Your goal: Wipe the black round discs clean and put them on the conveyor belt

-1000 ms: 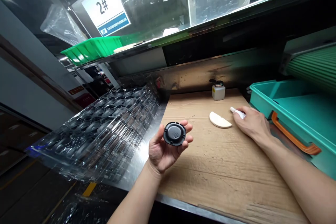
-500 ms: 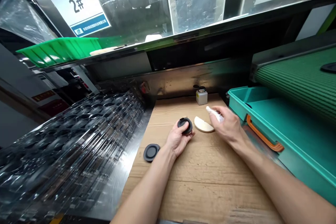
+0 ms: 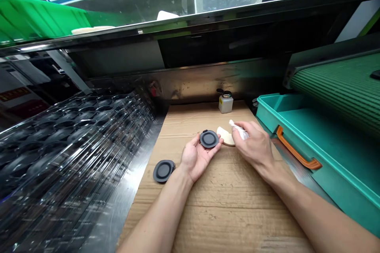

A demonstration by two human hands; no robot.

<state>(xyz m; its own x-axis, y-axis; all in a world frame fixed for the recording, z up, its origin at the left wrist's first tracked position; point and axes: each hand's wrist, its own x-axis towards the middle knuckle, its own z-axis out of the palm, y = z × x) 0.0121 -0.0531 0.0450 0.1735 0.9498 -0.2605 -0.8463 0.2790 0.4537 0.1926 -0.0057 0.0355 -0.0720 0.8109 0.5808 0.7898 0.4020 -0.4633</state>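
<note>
On the fingers of my left hand (image 3: pixel 198 157) rests a round dark grey lid-like part (image 3: pixel 209 138) with a small tab at its top edge, its recessed face turned up. My right hand (image 3: pixel 254 144) pinches a white wiping cloth (image 3: pixel 239 130), its twisted tip pointing up and left. A cream semicircular pad (image 3: pixel 225 136) lies on the cardboard between the hands, partly behind my right fingers. Another dark grey lid-like part (image 3: pixel 164 171) lies on the cardboard left of my left forearm. Behind the pad stands a small white bottle (image 3: pixel 226 102) with a metal top and a raised black cap.
A cardboard sheet (image 3: pixel 225 205) covers the worktop. Stacked clear plastic trays (image 3: pixel 89 146) stand at left. A teal bin (image 3: pixel 314 138) with an orange handle (image 3: pixel 297 152) is at right, below a green conveyor belt (image 3: pixel 341 83). A green crate (image 3: pixel 38 17) sits on the shelf above.
My left thumb has moved off the face of the held part, which now lies flatter on the fingers. My right hand keeps the cloth. The camera view has tilted downward.
</note>
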